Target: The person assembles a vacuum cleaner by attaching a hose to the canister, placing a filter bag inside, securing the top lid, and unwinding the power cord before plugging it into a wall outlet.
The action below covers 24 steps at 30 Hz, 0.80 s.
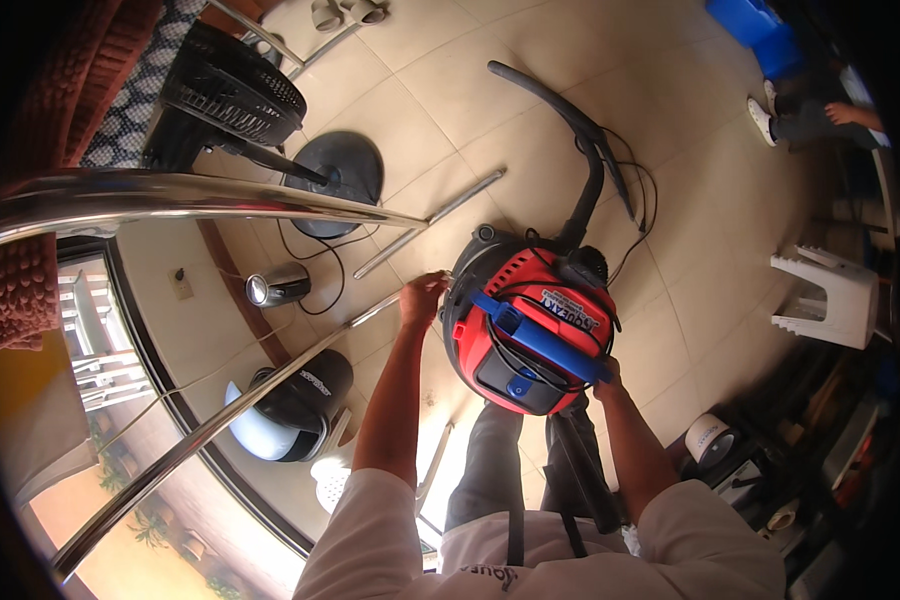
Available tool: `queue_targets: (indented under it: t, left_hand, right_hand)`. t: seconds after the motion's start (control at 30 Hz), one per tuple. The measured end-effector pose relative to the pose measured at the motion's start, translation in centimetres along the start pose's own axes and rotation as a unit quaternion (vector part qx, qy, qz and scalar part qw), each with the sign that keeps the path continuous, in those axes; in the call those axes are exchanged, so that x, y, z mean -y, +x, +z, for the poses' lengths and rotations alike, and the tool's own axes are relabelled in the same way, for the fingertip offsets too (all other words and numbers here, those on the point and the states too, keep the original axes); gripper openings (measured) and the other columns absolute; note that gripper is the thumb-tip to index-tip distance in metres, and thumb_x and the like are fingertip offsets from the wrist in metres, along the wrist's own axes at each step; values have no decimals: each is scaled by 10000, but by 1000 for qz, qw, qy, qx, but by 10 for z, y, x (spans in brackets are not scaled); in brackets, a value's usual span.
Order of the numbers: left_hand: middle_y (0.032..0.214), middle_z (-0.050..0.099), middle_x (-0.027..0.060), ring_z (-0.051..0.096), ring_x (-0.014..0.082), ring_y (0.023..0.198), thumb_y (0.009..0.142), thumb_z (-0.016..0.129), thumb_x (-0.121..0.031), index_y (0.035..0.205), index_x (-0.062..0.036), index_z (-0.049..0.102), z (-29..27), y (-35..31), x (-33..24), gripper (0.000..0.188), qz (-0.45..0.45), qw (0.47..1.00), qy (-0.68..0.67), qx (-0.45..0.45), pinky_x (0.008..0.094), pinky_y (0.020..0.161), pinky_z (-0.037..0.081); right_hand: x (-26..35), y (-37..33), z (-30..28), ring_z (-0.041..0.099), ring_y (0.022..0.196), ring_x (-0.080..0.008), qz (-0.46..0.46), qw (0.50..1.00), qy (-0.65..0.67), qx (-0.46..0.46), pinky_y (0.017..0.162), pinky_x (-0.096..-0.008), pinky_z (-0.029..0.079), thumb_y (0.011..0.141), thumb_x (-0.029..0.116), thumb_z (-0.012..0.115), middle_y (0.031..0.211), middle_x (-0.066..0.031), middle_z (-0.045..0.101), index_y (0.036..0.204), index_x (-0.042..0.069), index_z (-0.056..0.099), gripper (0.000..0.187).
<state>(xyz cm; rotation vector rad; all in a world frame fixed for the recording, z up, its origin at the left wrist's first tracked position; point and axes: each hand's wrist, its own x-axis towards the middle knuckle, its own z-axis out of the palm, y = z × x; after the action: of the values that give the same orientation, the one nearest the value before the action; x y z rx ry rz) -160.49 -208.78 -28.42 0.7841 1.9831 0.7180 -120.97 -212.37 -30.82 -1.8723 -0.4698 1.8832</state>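
Observation:
A red and black vacuum cleaner [530, 330] with a blue handle [540, 340] is in front of my legs. A black power cord is looped about its top. My left hand [425, 298] is closed at its left rim, fingers curled against the edge. My right hand [607, 378] grips its right side near the end of the blue handle, its fingers partly hidden by the body. The black hose [590, 180] runs from the far side of the vacuum cleaner out over the tiles. A black tube [582, 470] hangs beside my right leg.
At left, a chrome rail [210, 195] crosses the view near a black pedestal fan [335, 170]. A black and white helmet [295, 405] and a silver cylinder [278, 285] lie by the wall. A white plastic stool [825, 295] stands right; another person [820, 115] is far right.

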Motion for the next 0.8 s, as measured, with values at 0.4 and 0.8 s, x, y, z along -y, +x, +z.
queue_targets:
  t: [0.4,0.8]
  left_hand:
    - [931,607,106,577,254,887,830,475,-314,1016,-139,593,26,-8,1,282,5,997,47,-65,326,769,440]
    - [983,579,167,519,349,970,867,242,-484,1151,-86,473,27,8,-14,540,-26,993,76,91,394,822,394]
  right_hand:
    - [-6,10,-4,565,734,-126,58,997,43,-34,651,-263,447,802,185,438,840,-37,578,969,77,543,225]
    - [-25,16,-20,580,775,-153,8,985,160,57,695,-278,475,767,181,473,897,-78,584,1005,32,518,284]
